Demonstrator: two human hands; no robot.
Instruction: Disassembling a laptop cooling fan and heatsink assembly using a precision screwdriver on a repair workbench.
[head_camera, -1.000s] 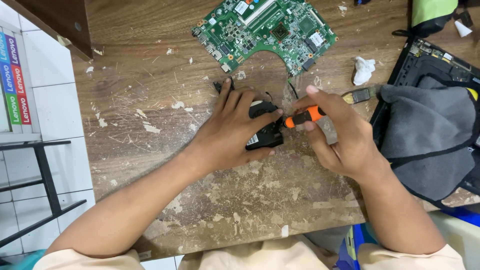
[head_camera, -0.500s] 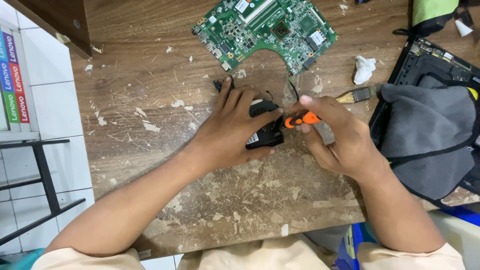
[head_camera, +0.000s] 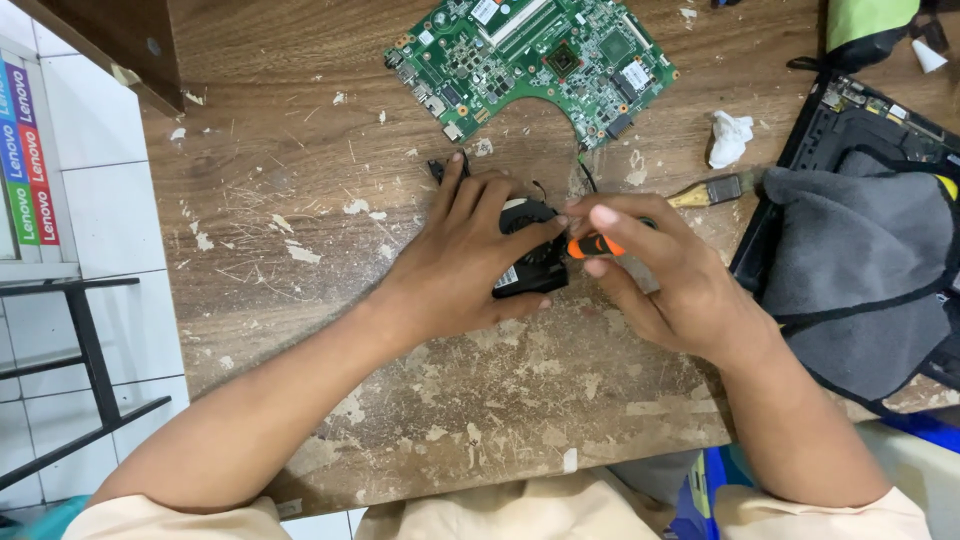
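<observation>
The small black plastic cooling fan (head_camera: 528, 262) lies flat on the worn, paint-flecked wooden table (head_camera: 300, 180), just below the green printed circuit board (head_camera: 530, 55). The left hand (head_camera: 465, 255) lies spread over the fan's left side, fingers pressing it down and thumb at its lower edge; it pins the fan rather than lifting it. The right hand (head_camera: 660, 280) grasps an orange-handled screwdriver (head_camera: 592, 246) between thumb and fingertips, with the tip at the fan's right edge; the tip itself is hidden. For good work, keep the fan pinned flat so it cannot spin or slide, hold the driver in line with the screw, and press lightly while turning. A gold-ferruled paintbrush (head_camera: 715, 190) and a crumpled white tissue (head_camera: 729, 137) lie nearby; a grey cloth (head_camera: 860, 270) covers the dark laptop base (head_camera: 850, 110) at right.
</observation>
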